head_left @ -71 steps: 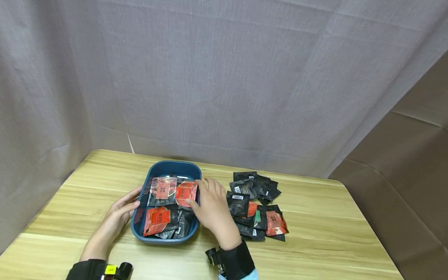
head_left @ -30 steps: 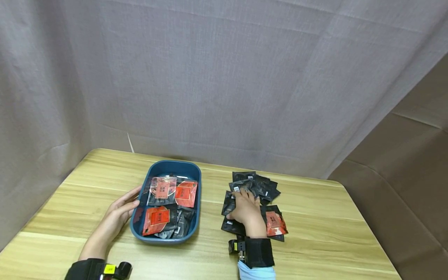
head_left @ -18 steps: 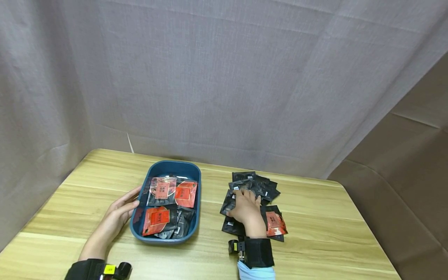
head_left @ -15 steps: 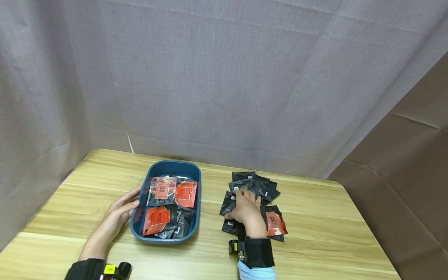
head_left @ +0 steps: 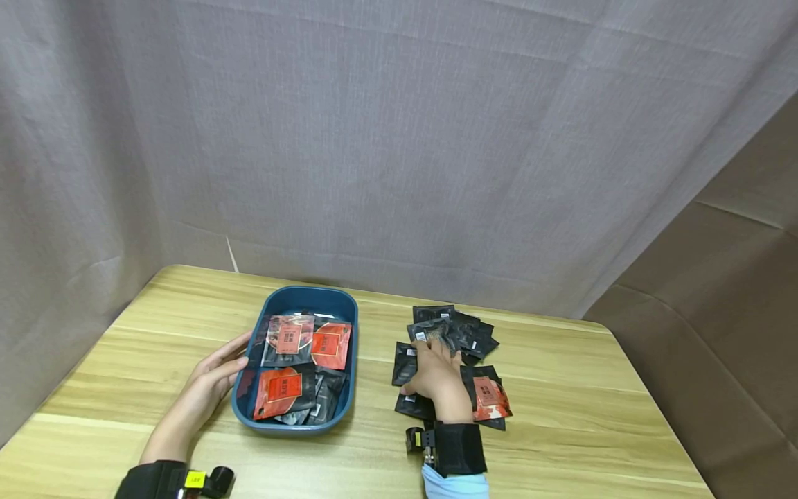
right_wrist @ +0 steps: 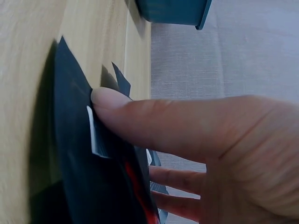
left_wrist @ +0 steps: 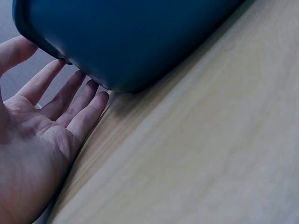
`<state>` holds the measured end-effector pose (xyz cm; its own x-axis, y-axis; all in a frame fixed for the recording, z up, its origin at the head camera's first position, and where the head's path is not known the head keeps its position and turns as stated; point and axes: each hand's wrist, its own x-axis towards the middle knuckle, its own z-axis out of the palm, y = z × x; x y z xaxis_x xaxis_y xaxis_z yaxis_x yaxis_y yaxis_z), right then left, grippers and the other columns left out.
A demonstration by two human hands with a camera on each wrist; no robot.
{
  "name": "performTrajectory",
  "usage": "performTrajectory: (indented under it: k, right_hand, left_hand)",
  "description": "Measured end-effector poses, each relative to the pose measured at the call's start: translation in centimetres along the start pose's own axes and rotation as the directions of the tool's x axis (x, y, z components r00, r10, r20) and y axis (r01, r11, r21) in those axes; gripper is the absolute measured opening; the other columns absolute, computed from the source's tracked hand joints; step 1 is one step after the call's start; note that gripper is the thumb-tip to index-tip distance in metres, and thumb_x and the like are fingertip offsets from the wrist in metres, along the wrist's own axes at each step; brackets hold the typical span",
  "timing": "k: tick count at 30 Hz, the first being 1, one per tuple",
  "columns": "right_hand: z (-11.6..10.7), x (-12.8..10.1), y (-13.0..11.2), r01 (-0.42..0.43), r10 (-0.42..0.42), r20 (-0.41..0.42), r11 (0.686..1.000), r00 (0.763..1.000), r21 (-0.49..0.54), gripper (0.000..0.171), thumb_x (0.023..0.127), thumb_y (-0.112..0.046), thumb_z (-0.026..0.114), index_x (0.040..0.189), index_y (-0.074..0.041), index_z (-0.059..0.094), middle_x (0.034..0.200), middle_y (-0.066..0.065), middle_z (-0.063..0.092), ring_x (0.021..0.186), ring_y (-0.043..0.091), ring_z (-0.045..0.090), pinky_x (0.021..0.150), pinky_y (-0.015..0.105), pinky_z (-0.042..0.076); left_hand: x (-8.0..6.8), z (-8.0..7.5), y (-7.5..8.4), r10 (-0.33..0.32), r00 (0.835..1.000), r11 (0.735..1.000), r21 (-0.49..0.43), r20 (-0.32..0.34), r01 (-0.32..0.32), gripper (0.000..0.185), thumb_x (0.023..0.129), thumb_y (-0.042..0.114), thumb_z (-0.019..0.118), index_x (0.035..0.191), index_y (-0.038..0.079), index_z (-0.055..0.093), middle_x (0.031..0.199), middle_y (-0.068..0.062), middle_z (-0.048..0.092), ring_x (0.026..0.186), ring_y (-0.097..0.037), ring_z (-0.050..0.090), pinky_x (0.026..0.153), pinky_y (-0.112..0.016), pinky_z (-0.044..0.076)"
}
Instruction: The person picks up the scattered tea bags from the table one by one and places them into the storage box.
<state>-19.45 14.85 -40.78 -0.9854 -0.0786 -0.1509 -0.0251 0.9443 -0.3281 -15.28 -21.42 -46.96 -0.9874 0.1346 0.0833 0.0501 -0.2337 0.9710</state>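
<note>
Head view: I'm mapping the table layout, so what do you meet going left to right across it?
Left hand → blue tray holding packets → right hand on the loose pile of packets.

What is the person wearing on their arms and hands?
Both hands, the left hand and the right hand, are bare, with no gloves. Each wrist has a wide black strap holding a small black camera. The left strap has a little yellow label. A light blue sleeve peeks out behind the right strap.

Packet (head_left: 406, 364) print too small
</note>
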Motion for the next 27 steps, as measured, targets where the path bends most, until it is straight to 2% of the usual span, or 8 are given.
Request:
performTrajectory:
  k: [11,17,27]
  right_hand:
    - [0.15,0.08,0.03,0.010,-0.010,0.014,1.000,1.000,-0.004,0.089,0.068,-0.026,0.093,0.143,-0.005,0.050,0.146,0.023,0.042,0.137,0.047,0.030,0.112,0.069,0.009]
    - [0.20,0.03,-0.13,0.005,-0.005,0.024,1.000,1.000,0.015,0.091,0.069,-0.029,0.092,0.144,-0.005,0.048,0.144,0.026,0.039,0.137,0.047,0.030,0.113,0.068,0.009]
    - [-0.31,-0.37,-0.77,0.023,-0.019,-0.083,0.998,0.996,0.057,0.088,0.077,-0.038,0.085,0.145,0.000,0.045,0.143,0.030,0.038,0.136,0.047,0.030,0.114,0.066,0.010]
  left_hand:
    - [-0.05,0.11,0.12,-0.003,1.000,1.000,0.001,-0.001,0.003,0.056,0.102,0.009,0.049,0.151,-0.009,0.029,0.132,0.009,0.054,0.117,-0.006,0.057,0.093,-0.022,0.049]
    - [-0.05,0.06,0.05,0.002,1.000,1.000,-0.001,0.004,-0.002,0.056,0.102,0.008,0.049,0.151,-0.009,0.029,0.133,0.009,0.053,0.117,-0.006,0.056,0.093,-0.021,0.049]
    - [-0.04,0.02,0.01,0.004,1.000,1.000,-0.010,0.002,-0.004,0.053,0.102,0.008,0.050,0.150,-0.006,0.034,0.131,0.009,0.055,0.116,-0.005,0.056,0.092,-0.021,0.049]
